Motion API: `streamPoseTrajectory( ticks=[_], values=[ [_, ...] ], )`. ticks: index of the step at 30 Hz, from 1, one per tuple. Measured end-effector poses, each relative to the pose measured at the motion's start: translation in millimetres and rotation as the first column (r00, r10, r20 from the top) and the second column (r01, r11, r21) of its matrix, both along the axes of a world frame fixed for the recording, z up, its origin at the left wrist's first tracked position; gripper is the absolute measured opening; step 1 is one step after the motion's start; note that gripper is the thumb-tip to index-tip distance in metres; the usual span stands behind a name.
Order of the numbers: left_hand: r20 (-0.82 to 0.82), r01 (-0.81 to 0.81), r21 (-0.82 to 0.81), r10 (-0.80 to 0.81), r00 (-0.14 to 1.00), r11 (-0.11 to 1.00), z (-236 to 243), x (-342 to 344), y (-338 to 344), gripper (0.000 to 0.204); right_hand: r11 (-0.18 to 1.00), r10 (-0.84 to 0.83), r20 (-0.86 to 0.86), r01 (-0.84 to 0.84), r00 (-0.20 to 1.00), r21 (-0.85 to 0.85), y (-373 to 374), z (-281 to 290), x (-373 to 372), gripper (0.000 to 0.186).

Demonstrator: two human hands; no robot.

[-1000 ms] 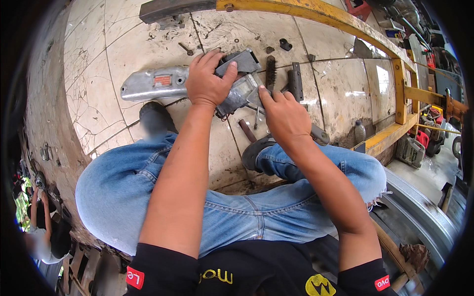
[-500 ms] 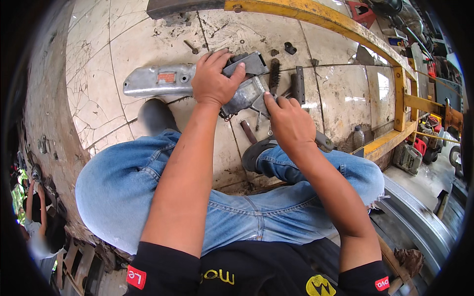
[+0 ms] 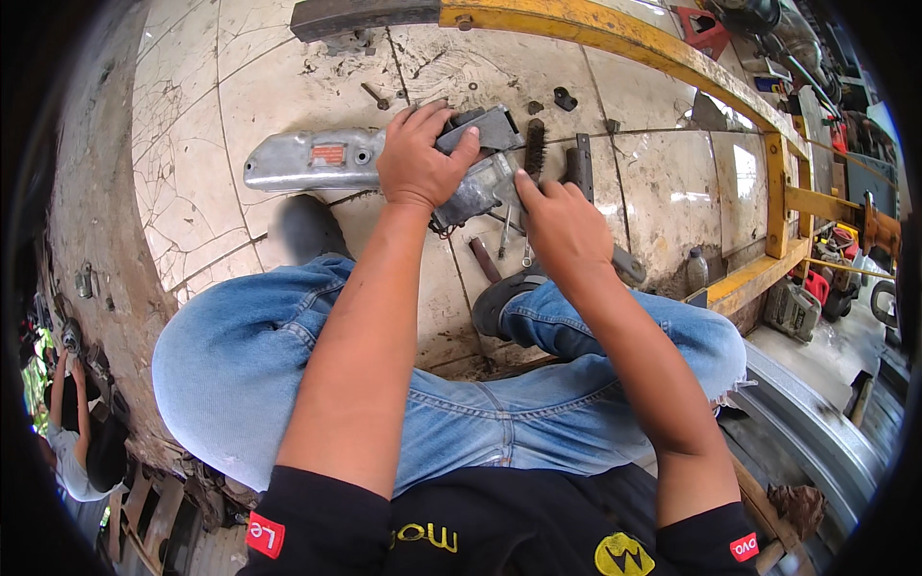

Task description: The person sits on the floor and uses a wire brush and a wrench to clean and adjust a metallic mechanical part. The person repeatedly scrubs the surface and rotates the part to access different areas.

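Your left hand [image 3: 418,158] has its fingers curled down and clamped over the top of a grey metal part [image 3: 471,187], with the thumb hooked round its upper right corner. Your right hand [image 3: 562,226] comes in from the right with its fingers close together, the fingertips pressed against the lower right end of the same part; you cannot tell from here whether anything small sits between them. The part lies on the tiled floor [image 3: 221,106] just in front of your knees, between both hands.

To the left of your left hand, touching the part or just beside it, lies a long silver metal cover [image 3: 307,163] with an orange label. Just right of your fingers lies a wire brush [image 3: 534,144], and beside it a dark flat tool [image 3: 579,163]. A rusty bolt [image 3: 376,95] lies above the cover, and a small black block [image 3: 565,98] lies above the brush. A small bottle [image 3: 698,270] stands upright near the yellow frame [image 3: 672,58]; its contents cannot be made out.

The frame closes the floor off along the top and right. Your jeans-clad knees and a dark shoe [image 3: 504,298] bound the near side. The widest bare tiles lie to the upper left.
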State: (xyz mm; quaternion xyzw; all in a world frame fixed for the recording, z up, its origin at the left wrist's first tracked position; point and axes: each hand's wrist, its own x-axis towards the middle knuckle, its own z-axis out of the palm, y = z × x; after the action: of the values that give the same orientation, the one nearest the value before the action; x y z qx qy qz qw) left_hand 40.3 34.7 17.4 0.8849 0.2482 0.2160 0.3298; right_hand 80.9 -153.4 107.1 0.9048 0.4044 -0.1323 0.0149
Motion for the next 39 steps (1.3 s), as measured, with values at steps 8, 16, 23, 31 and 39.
streamPoseTrajectory(
  ticks=[8, 16, 23, 31, 39],
  values=[
    [-0.003, 0.009, 0.004, -0.009, 1.000, 1.000, 0.1, 1.0, 2.6, 0.039, 0.999, -0.029, 0.017, 0.029, 0.999, -0.039, 14.0, 6.1, 0.1, 0.046],
    [0.005, 0.005, -0.005, -0.005, 1.000, 1.000, -1.7, 1.0, 3.2, 0.039, 1.000, -0.004, 0.008, 0.004, 1.000, -0.008, 15.2, 6.8, -4.8, 0.045],
    [-0.005, -0.016, -0.014, 0.015, 1.000, 1.000, 0.1, 0.0, -0.8, 0.040, 0.997, -0.040, -0.030, 0.038, 0.999, -0.061, -0.2, 7.3, -2.9, 0.045],
    [0.001, -0.035, -0.013, 0.035, 0.999, 0.999, -3.5, 2.4, -1.0, 0.043, 0.998, -0.037, -0.006, 0.036, 0.999, -0.052, 4.0, 7.1, -3.9, 0.046],
    [0.015, -0.032, 0.009, 0.031, 0.999, 0.999, -3.5, 4.6, 1.3, 0.042, 0.998, -0.034, -0.009, 0.034, 0.999, -0.059, 2.0, 8.9, -6.0, 0.044]
  ],
)
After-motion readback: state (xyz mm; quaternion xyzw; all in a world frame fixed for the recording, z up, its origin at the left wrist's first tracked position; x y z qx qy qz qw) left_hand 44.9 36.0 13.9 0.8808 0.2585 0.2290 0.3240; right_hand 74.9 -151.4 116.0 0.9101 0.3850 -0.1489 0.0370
